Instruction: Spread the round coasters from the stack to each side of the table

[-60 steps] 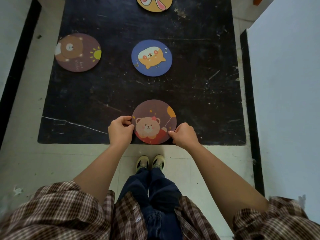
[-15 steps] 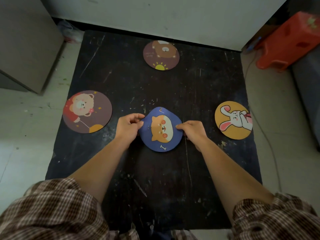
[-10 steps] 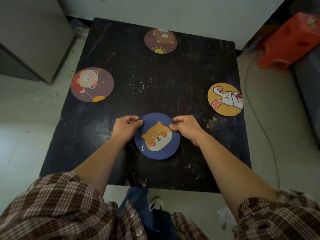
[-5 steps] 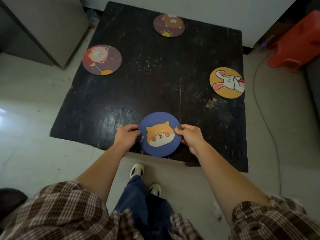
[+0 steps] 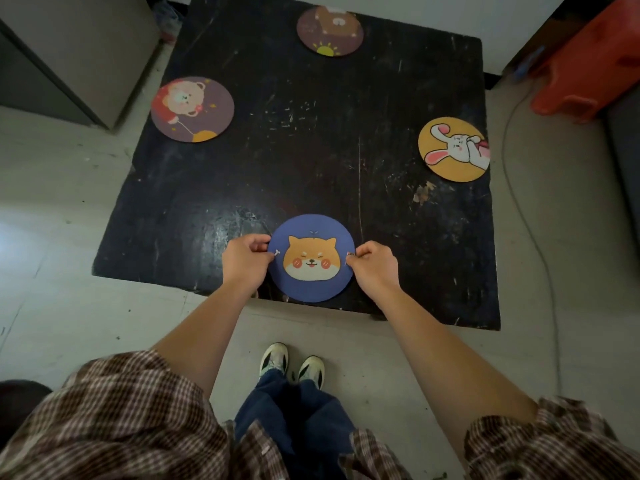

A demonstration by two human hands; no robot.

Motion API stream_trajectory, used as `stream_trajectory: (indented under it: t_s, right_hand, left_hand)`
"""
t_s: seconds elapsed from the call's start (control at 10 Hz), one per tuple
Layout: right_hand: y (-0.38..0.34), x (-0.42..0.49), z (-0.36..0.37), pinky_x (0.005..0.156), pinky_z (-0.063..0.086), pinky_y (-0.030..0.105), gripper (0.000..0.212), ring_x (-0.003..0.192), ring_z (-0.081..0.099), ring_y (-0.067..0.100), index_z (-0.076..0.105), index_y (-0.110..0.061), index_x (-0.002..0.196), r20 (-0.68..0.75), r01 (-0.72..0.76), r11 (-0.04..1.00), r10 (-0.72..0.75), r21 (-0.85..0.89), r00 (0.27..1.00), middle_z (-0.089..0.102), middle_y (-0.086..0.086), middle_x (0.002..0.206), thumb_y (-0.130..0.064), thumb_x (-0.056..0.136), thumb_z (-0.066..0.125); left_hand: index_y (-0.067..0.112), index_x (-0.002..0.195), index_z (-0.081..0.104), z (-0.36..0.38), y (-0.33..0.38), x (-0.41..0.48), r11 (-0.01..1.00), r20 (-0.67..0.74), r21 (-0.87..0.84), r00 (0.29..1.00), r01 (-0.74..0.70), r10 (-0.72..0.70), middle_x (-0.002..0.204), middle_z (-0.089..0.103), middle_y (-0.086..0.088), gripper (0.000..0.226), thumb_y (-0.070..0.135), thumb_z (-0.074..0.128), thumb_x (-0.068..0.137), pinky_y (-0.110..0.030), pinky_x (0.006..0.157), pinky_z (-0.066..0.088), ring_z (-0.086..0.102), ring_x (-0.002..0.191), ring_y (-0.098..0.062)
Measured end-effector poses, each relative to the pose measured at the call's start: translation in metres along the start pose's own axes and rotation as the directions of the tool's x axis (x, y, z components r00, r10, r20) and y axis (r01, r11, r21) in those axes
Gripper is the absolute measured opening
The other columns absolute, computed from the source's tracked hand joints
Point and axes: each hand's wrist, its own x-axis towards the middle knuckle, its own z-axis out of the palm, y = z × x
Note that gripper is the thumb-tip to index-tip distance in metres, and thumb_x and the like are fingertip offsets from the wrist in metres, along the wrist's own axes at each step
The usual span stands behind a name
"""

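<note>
Scratched black square tabletop [image 5: 311,161] carries three round cartoon coasters at its left, far and right sides; left hand [image 5: 245,260] and right hand [image 5: 374,266] pinch a blue round dog-print coaster [image 5: 311,258] at the near edge, apparently completing the fourth side.

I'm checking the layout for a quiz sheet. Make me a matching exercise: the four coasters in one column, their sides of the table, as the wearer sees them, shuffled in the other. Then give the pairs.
Column one:
1. blue dog coaster
2. yellow rabbit coaster
3. purple coaster with a bear and balloon
4. brown coaster with a sun

Column two:
A. far side
B. left side
C. near side, pinched at its edges by the left hand and the right hand
D. right side

Pairs: 1-C, 2-D, 3-B, 4-A
</note>
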Motion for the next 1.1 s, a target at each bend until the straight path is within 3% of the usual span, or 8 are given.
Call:
stream_trajectory:
  t_s: [0.1, 0.3, 0.6, 0.9, 1.0, 1.1]
  right_hand:
    - [0.002, -0.001, 0.001, 0.052, 0.037, 0.018, 0.01, 0.065, 0.054, 0.007, 0.064, -0.018, 0.075, -0.013, -0.046, 0.999, 0.046, 0.023, 0.999, 0.058, -0.007, 0.069, -0.018, 0.085, 0.067]
    - [0.002, -0.003, 0.005, 0.057, 0.043, 0.022, 0.01, 0.078, 0.063, 0.015, 0.062, -0.019, 0.079, -0.052, -0.106, 0.993, 0.109, 0.054, 0.993, 0.062, -0.002, 0.079, -0.019, 0.083, 0.071]
    - [0.0, -0.008, 0.007, 0.066, 0.045, 0.024, 0.008, 0.073, 0.055, 0.01, 0.068, -0.01, 0.09, -0.091, -0.063, 0.998, 0.063, 0.003, 0.994, 0.064, 0.003, 0.086, -0.017, 0.086, 0.068]
    - [-0.005, -0.013, 0.003, 0.062, 0.042, 0.02, 0.021, 0.076, 0.057, 0.012, 0.061, -0.009, 0.103, -0.085, -0.032, 0.996, 0.025, -0.082, 0.996, 0.066, 0.007, 0.093, -0.02, 0.087, 0.067]
    - [-0.012, -0.018, -0.005, 0.061, 0.041, 0.02, 0.02, 0.077, 0.058, 0.012, 0.061, -0.011, 0.1, -0.053, 0.023, 0.998, -0.025, -0.052, 0.998, 0.066, 0.005, 0.091, -0.022, 0.086, 0.068]
    - [-0.022, -0.026, -0.016, 0.059, 0.042, 0.017, 0.013, 0.079, 0.06, 0.013, 0.062, -0.014, 0.092, -0.025, 0.071, 0.997, -0.07, 0.04, 0.997, 0.065, 0.002, 0.088, -0.023, 0.085, 0.069]
  left_hand:
    - [0.011, 0.106, 0.069, -0.003, 0.0, 0.003, 1.0, -0.002, 0.013, 1.0, -0.017, 0.017, 0.093, 0.069, -0.002, 0.03, 0.001, 0.065, 0.078, -0.019, 0.069, 0.043, 0.062, 0.084, -0.013]
    - [0.009, 0.109, 0.068, -0.005, -0.002, 0.003, 0.999, 0.015, 0.015, 0.999, -0.032, 0.032, 0.1, 0.07, -0.006, 0.032, -0.001, 0.065, 0.079, -0.024, 0.073, 0.045, 0.062, 0.087, -0.015]
    - [0.009, 0.107, 0.069, -0.002, -0.003, 0.004, 0.998, -0.01, 0.038, 0.999, -0.05, 0.051, 0.097, 0.069, -0.006, 0.031, -0.001, 0.064, 0.079, -0.025, 0.077, 0.046, 0.06, 0.086, -0.016]
    - [0.011, 0.111, 0.068, -0.005, -0.003, 0.003, 0.99, 0.005, 0.096, 0.994, -0.106, 0.106, 0.104, 0.069, -0.006, 0.03, 0.006, 0.066, 0.081, -0.025, 0.076, 0.044, 0.06, 0.084, -0.014]
    - [0.013, 0.111, 0.067, -0.015, -0.008, 0.002, 0.962, 0.015, 0.203, 0.983, -0.182, 0.183, 0.112, 0.066, -0.008, 0.029, 0.011, 0.064, 0.083, -0.026, 0.077, 0.045, 0.06, 0.089, -0.016]
    - [0.015, 0.119, 0.061, -0.028, -0.016, -0.008, 0.908, 0.022, 0.35, 0.971, -0.231, 0.239, 0.127, 0.051, -0.011, 0.034, 0.014, 0.058, 0.086, -0.036, 0.09, 0.044, 0.052, 0.11, -0.026]
